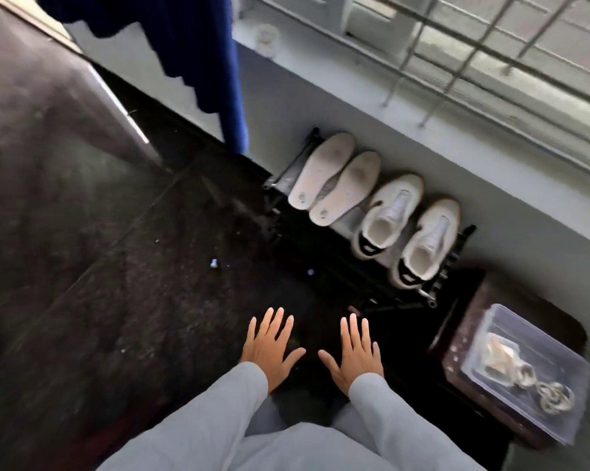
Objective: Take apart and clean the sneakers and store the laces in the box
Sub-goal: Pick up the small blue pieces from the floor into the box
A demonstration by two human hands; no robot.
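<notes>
Two white sneakers, one on the left [387,217] and one on the right [426,244], stand side by side without laces on a low black rack [456,248] against the wall. Left of them on the same rack lie two white insoles [334,180]. A clear plastic box [528,372] at the lower right holds coiled laces [555,397] and a crumpled cloth [499,351]. My left hand [271,345] and my right hand [354,351] hover flat, palms down and fingers spread, over the dark floor in front of the rack, holding nothing.
The box rests on a dark wooden stool [456,365]. A blue curtain [201,52] hangs at the upper left. A barred window [473,52] runs above the grey wall ledge. Small bits of debris [213,264] lie on the dark floor.
</notes>
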